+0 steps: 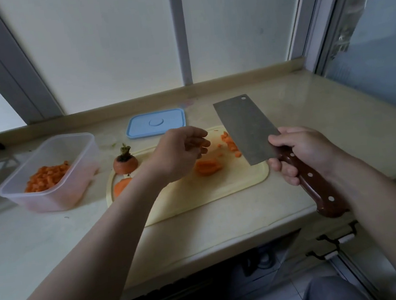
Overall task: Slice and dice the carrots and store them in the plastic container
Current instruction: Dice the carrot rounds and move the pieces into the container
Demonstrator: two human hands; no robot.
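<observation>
i am taking the cutting board (198,199) as the reference; it is lying on the table (53,242). the right hand (302,152) is hovering at the board's right edge, its grip wrapping fully round the brown riveted handle (316,185) of the cleaver (246,129). the blade is angling up and away from me across the board's far right corner, its flat side facing the camera. the left hand (179,152) is hovering above the board's middle, back of the hand up, fingers hanging loosely curled; its grip is slack and i am seeing nothing in it.

just right of that hand, an uncut carrot chunk (207,166) is lying on the board. a small heap of diced carrot (230,143) is sitting on the board's far right part, partly hidden behind the blade. a carrot top (125,162) with a stub of stalk is standing at the board's far left corner, and another carrot piece (121,185) is lying at the left edge, partly covered by the left forearm.

the plastic container (72,150) is standing on the table left of the board, apart from it, uncovered, and is holding carrot cubes (47,177). a blue lid (156,123) is lying flat on the table just behind the board.
</observation>
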